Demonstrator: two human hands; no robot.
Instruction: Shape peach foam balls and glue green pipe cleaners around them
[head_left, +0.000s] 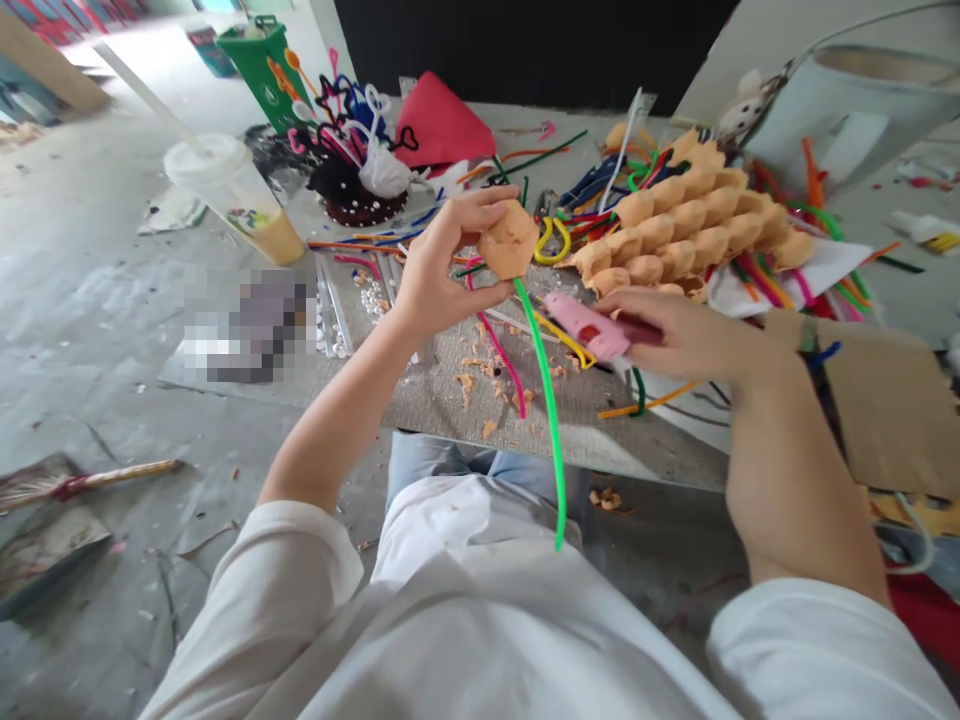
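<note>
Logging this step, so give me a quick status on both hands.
Left hand pinching orange foam hexagon on green pipe cleaner. Right hand gripping pink glue gun. Foam crumbs below.

Grey work table (577,440), orange crumbs (466,382), loose pipe cleaners (352,245), ridged foam pieces (675,220), tray of white beads (334,310)

Craft workshop, rough unfinished room. Bare scuffed concrete floor (90,330), flecked with scraps. Broom (97,480) lying across dustpan (45,560), near left. Worktable (570,420) heaped with pipe cleaners (754,280), orange foam shapes (675,220), beads (367,295); shavings (480,375) scattered on top. Green bin (259,70) far left, beyond table.
</note>
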